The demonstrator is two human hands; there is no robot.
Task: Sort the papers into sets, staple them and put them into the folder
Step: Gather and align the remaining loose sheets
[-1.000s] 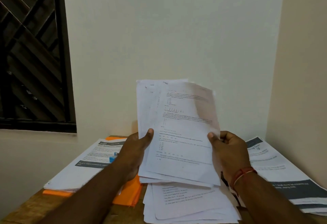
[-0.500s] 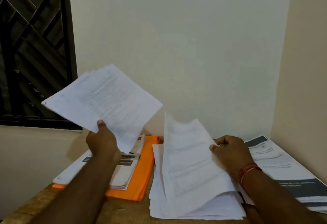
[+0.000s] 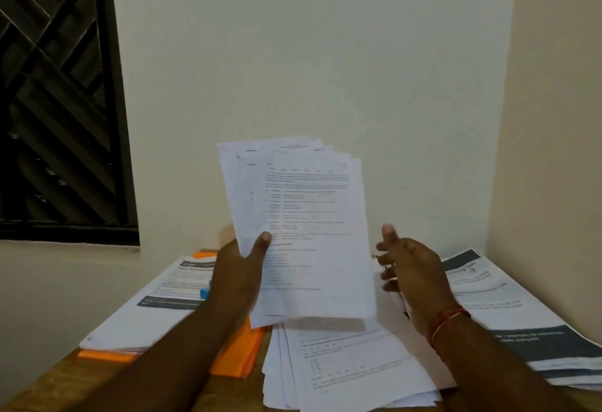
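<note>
While the sheaf stands upright and fanned above the table, the left hand grips its lower left edge, thumb pressed on the front sheet. The right hand hovers just beside the sheaf's right edge, fingers loosely spread, holding nothing. Below lies a loose pile of papers. The orange folder lies left of it, partly under a printed stack; another stack lies at the right.

We wore a thin red-and-orange thread band round the wrist behind our right grip; both forearms were bare.
</note>
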